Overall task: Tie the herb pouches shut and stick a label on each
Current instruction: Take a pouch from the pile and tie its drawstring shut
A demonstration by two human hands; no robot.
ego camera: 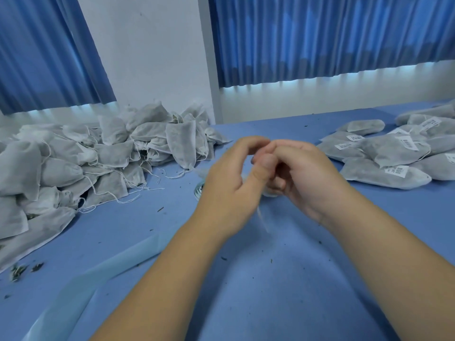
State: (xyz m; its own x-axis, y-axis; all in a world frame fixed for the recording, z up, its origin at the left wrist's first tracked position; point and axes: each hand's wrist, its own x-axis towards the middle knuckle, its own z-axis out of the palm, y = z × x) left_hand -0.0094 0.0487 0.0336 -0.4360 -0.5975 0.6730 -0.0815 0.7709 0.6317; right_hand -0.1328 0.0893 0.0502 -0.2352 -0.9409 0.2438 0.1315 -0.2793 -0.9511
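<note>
My left hand [229, 193] and my right hand [307, 178] meet above the middle of the blue table [258, 279], fingertips pinched together on something small and white. A thin, blurred white strip [261, 219] hangs down between them; it looks like label strip, though the pinched part is mostly hidden. The edge of a label roll [199, 190] shows just behind my left hand. A big heap of white herb pouches [103, 156] with loose drawstrings and no labels lies at the left. Flat pouches carrying barcode labels [391, 153] lie at the right.
A long translucent liner strip [103, 269] trails over the table at the lower left. Herb crumbs [18, 271] are scattered near the left edge. Blue curtains [320, 40] and a white wall stand behind the table.
</note>
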